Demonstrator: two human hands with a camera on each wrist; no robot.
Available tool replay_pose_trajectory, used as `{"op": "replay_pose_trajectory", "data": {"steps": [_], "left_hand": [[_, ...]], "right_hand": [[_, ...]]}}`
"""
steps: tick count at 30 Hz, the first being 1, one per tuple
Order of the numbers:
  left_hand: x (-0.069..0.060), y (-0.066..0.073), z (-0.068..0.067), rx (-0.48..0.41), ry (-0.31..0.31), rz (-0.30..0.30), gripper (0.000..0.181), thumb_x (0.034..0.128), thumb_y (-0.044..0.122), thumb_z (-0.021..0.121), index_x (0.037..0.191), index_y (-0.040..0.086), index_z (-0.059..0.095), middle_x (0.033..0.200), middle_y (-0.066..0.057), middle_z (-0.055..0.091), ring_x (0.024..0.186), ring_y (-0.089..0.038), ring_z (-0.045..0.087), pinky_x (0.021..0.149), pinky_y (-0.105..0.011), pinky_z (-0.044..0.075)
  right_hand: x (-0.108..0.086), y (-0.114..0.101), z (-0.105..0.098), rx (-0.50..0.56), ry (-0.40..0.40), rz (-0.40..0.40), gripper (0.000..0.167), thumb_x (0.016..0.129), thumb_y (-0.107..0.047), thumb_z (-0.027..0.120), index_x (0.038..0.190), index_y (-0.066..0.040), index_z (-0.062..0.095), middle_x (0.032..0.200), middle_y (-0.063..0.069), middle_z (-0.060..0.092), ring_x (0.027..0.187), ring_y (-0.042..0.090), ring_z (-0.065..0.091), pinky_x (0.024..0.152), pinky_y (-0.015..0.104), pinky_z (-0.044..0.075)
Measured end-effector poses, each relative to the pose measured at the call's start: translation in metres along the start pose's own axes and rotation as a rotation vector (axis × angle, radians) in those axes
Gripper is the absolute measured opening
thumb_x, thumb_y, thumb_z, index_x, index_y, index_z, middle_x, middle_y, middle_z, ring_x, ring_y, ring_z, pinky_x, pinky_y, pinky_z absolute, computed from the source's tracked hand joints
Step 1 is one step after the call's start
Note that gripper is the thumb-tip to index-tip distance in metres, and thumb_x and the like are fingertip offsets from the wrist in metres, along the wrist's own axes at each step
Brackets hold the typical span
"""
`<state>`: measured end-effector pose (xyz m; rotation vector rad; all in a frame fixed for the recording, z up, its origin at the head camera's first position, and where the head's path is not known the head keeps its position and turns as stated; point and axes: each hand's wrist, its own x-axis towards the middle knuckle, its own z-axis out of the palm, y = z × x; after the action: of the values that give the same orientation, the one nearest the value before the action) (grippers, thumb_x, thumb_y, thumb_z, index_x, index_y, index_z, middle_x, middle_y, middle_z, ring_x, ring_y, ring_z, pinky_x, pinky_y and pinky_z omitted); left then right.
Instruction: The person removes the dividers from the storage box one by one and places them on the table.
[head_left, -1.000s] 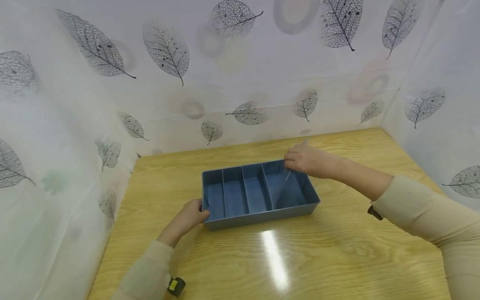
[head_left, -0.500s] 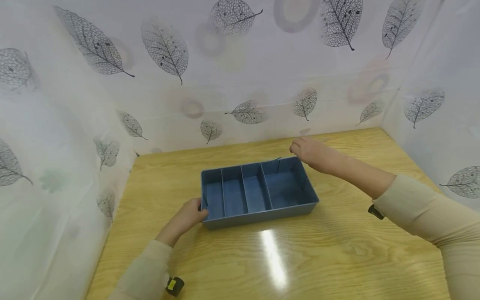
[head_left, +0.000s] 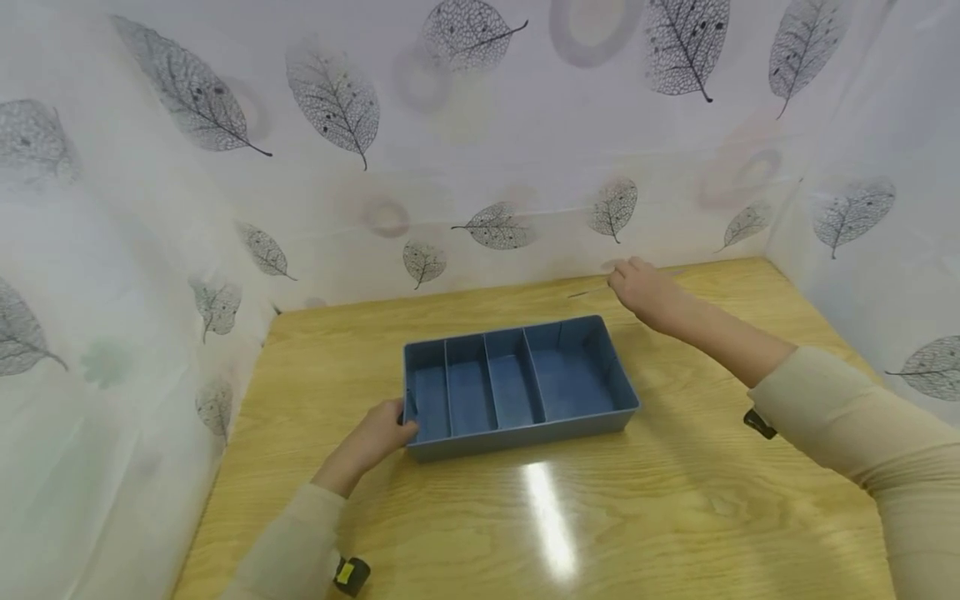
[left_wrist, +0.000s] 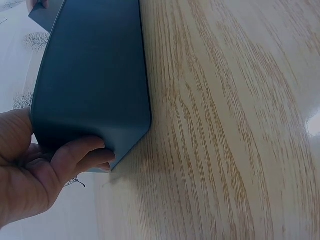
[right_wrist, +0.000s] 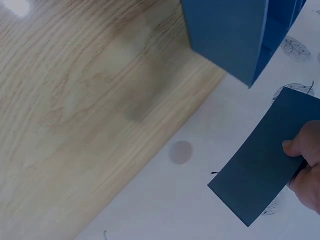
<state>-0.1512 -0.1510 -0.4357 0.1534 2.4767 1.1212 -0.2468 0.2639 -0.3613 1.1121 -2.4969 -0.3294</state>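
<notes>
A blue-grey plastic box [head_left: 517,433] with upright dividers lies on the table, its rightmost compartment the widest. My left hand [head_left: 378,433] grips the box's left end; in the left wrist view, its fingers curl around the end wall [left_wrist: 95,125]. Past the box's back right corner, my right hand [head_left: 648,292] pinches a flat rectangular divider panel [right_wrist: 255,155] of the same colour. Head-on, the panel [head_left: 588,292] appears as a thin edge, held above the table and apart from the box. The far fingers of the right hand are hidden behind the panel in the right wrist view.
The wood-grain table [head_left: 675,500] spreads around the box, with a light reflection near the front. A pale curtain [head_left: 480,150] with leaf prints encloses the back and both sides, close behind the right hand.
My right hand has carried the panel up out of the box's wide right compartment, over the back rim, then farther back and right. The left hand and the box have hardly moved.
</notes>
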Motion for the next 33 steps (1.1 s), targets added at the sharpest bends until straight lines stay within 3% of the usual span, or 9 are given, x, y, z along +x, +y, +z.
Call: {"op": "replay_pose_trajectory", "data": {"steps": [6, 13, 25, 30, 33], "left_hand": [[0.001, 0.003, 0.001, 0.016, 0.024, 0.009, 0.003, 0.0793, 0.002, 0.049, 0.079, 0.005, 0.048, 0.065, -0.001, 0.044, 0.057, -0.013, 0.038, 0.052, -0.026, 0.033], [0.001, 0.004, 0.000, 0.009, 0.017, 0.007, 0.004, 0.0791, 0.002, 0.048, 0.078, 0.005, 0.047, 0.065, -0.001, 0.044, 0.057, -0.013, 0.038, 0.052, -0.026, 0.033], [0.000, 0.004, 0.003, -0.012, 0.002, 0.023, 0.003, 0.0816, 0.002, 0.047, 0.080, 0.004, 0.048, 0.066, -0.003, 0.046, 0.058, -0.014, 0.040, 0.052, -0.027, 0.035], [0.000, 0.005, 0.002, -0.018, 0.002, 0.017, 0.004, 0.0821, 0.003, 0.047, 0.084, 0.001, 0.050, 0.065, -0.002, 0.045, 0.057, -0.013, 0.038, 0.051, -0.026, 0.034], [-0.001, 0.004, 0.002, -0.016, 0.003, 0.017, 0.005, 0.0824, 0.004, 0.048, 0.084, 0.001, 0.050, 0.066, -0.002, 0.046, 0.057, -0.013, 0.038, 0.050, -0.026, 0.033]], "right_hand": [[-0.007, 0.016, 0.016, 0.026, -0.057, 0.074, 0.020, 0.070, 0.021, 0.060, 0.087, 0.013, 0.053, 0.081, 0.022, 0.054, 0.073, 0.033, 0.050, 0.067, 0.039, 0.046], [-0.015, 0.030, 0.035, 0.031, -0.134, 0.154, 0.041, 0.060, 0.010, 0.078, 0.092, 0.014, 0.052, 0.087, 0.024, 0.055, 0.079, 0.035, 0.052, 0.072, 0.040, 0.048], [-0.031, 0.047, 0.064, 0.061, -0.288, 0.251, 0.029, 0.076, 0.013, 0.063, 0.102, 0.018, 0.051, 0.093, 0.028, 0.054, 0.088, 0.039, 0.053, 0.082, 0.044, 0.047], [-0.032, 0.051, 0.073, 0.068, -0.345, 0.309, 0.025, 0.077, 0.014, 0.061, 0.099, 0.017, 0.050, 0.091, 0.026, 0.053, 0.084, 0.036, 0.051, 0.080, 0.042, 0.047], [-0.033, 0.053, 0.083, 0.050, -0.352, 0.304, 0.017, 0.079, 0.013, 0.058, 0.094, 0.015, 0.050, 0.088, 0.024, 0.053, 0.081, 0.035, 0.051, 0.079, 0.043, 0.047]]}}
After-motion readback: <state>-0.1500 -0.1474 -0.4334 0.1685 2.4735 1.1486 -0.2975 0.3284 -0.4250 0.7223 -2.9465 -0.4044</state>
